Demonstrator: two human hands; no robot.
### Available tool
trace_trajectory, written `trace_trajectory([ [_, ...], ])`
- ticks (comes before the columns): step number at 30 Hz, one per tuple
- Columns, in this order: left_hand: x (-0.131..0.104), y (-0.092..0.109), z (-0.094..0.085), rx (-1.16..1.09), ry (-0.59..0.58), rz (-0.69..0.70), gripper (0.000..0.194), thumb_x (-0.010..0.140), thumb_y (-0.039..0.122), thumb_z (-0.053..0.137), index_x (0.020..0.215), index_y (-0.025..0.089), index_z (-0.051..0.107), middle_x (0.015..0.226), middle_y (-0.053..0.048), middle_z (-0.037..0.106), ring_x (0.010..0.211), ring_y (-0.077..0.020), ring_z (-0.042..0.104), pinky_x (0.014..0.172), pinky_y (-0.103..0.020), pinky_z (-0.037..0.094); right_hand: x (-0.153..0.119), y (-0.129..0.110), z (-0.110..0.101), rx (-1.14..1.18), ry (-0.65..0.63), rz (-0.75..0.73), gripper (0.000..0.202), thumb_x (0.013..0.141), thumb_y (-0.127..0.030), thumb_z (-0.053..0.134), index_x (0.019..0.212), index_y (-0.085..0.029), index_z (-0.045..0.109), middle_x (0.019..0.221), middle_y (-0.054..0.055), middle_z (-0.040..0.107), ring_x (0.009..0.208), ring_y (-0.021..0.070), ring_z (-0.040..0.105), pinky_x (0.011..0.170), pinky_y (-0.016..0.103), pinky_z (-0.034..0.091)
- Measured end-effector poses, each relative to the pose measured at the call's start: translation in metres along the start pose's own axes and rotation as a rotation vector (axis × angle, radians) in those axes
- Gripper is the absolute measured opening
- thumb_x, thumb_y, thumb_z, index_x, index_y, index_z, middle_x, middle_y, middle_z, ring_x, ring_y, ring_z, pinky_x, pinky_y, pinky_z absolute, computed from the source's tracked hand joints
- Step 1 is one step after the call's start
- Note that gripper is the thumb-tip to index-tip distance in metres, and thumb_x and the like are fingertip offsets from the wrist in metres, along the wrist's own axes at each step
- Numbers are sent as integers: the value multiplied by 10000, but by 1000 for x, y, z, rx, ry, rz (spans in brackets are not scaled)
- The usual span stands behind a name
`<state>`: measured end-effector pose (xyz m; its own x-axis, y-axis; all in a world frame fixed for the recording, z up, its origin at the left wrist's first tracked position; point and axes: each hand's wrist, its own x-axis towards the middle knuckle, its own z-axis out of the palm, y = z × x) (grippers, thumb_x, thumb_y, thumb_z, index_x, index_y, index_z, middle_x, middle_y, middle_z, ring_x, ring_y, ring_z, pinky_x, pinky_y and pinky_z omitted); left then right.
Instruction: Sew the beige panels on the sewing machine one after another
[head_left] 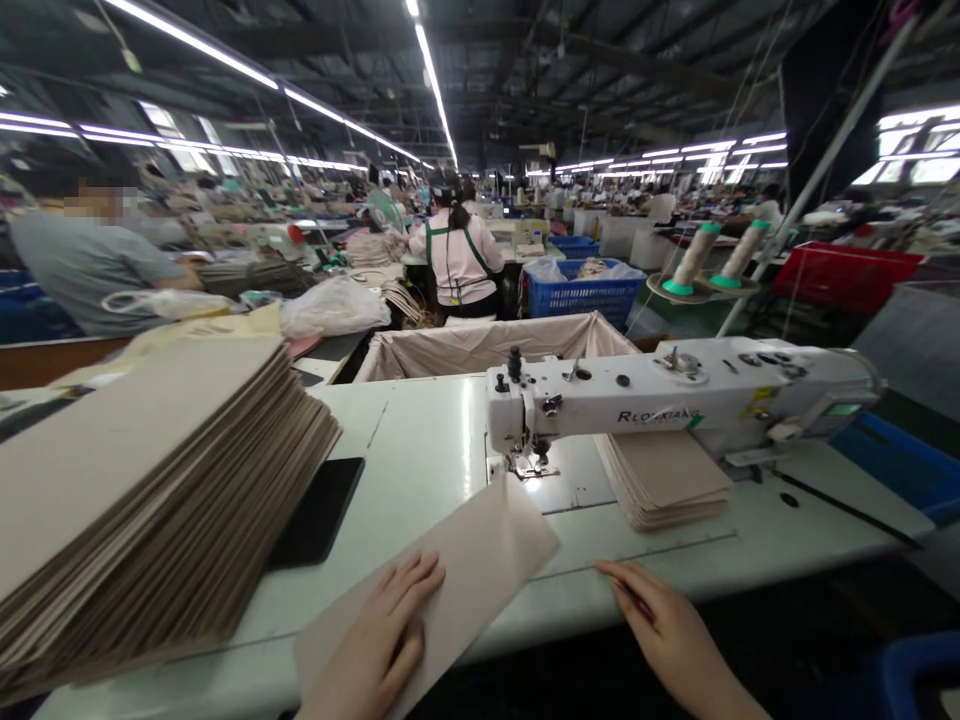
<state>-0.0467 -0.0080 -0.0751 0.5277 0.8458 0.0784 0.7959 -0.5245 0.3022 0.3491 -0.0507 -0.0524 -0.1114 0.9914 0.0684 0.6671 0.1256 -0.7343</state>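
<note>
A long beige fabric-like panel [480, 560] lies slantwise on the pale green sewing table, its far edge at the needle area of a white sewing machine [600, 395]. My left hand [382, 630] rests flat on top of the panel, fingers stretched toward the machine. To the right of the panel, my right hand [652, 620] hovers by the table's front edge, apart from the panel. Its fingers are pressed together, and a small dark thing seems to show between them; I cannot make it out. Under the machine's arm sits a short stack of beige panels [667, 475].
A tall stack of beige panels [150, 480] fills the left side, with a flat black object [319, 515] beside it. Behind the table stands a cloth-lined bin [480, 345]. Thread cones [694, 258] stand at the right. Co-workers sit beyond, near a blue crate [585, 295].
</note>
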Motion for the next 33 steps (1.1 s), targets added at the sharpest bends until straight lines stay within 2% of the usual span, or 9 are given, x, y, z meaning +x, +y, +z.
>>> trace_trajectory([
  [3, 24, 15, -19, -86, -53, 90, 408, 951, 198, 424, 1337, 319, 475, 1452, 0, 436, 1354, -243, 381, 1148, -475, 300, 1, -3, 3, 51, 15, 14, 326, 951, -263, 416, 1220, -318, 590, 1086, 9, 674, 993, 184, 635, 864, 302, 497],
  [6, 55, 50, -21, -151, -23, 90, 279, 943, 281, 508, 1217, 285, 562, 1321, -38, 528, 1234, -248, 490, 1065, -420, 423, 8, -8, 10, 49, -20, -1, 357, 937, -251, 443, 1250, -344, 586, 1147, -13, 685, 1038, 186, 638, 892, 311, 498],
  [10, 78, 111, 14, -154, 21, 170, 579, 830, 346, 708, 1350, 292, 461, 1295, -66, 525, 1152, -278, 512, 988, -425, 475, 10, -10, 17, -60, -45, -5, 405, 908, -206, 460, 1251, -375, 594, 1161, -35, 691, 1030, 198, 656, 905, 338, 498],
  [14, 82, 148, 54, -123, 46, 167, 237, 893, 141, 602, 1096, 262, 610, 980, -42, 624, 909, -248, 578, 830, -411, 515, 5, -8, 21, -119, -51, 14, 414, 876, -183, 481, 1231, -348, 616, 1126, -25, 708, 989, 195, 675, 876, 304, 502],
  [18, 79, 159, 63, -147, 69, 67, 161, 933, 97, 495, 866, 195, 604, 858, -54, 588, 799, -236, 568, 745, -385, 499, 0, -4, 27, -119, -33, 35, 442, 868, -156, 476, 1252, -345, 588, 1149, -35, 697, 1001, 185, 669, 870, 284, 492],
  [21, 78, 162, 57, -202, 71, 7, 161, 958, 128, 462, 877, 190, 587, 883, -58, 584, 816, -224, 579, 745, -352, 491, -5, -2, 30, -102, 1, 35, 406, 886, -164, 471, 1242, -333, 567, 1136, -30, 697, 977, 183, 672, 849, 281, 488],
  [24, 82, 164, 49, -296, 57, -47, 154, 979, 182, 454, 885, 201, 573, 874, -39, 595, 821, -202, 598, 741, -304, 488, -13, -2, 30, -119, 75, 72, 210, 954, -297, 442, 1129, -265, 553, 932, 0, 715, 828, 192, 686, 726, 277, 492],
  [26, 85, 164, 45, -355, 45, -78, 168, 990, 216, 445, 875, 202, 566, 855, -30, 603, 799, -189, 605, 726, -280, 486, -21, 0, 31, -183, 124, 81, 206, 990, -373, 364, 1023, -234, 513, 796, 7, 672, 728, 198, 670, 642, 282, 471],
  [33, 87, 162, 45, -533, 12, -130, 175, 983, 263, 470, 854, 199, 570, 843, -26, 613, 799, -190, 594, 741, -279, 462, -35, 3, 57, -409, 74, -27, 266, 1014, -351, 276, 891, -232, 480, 806, 23, 621, 665, 186, 657, 553, 264, 438],
])
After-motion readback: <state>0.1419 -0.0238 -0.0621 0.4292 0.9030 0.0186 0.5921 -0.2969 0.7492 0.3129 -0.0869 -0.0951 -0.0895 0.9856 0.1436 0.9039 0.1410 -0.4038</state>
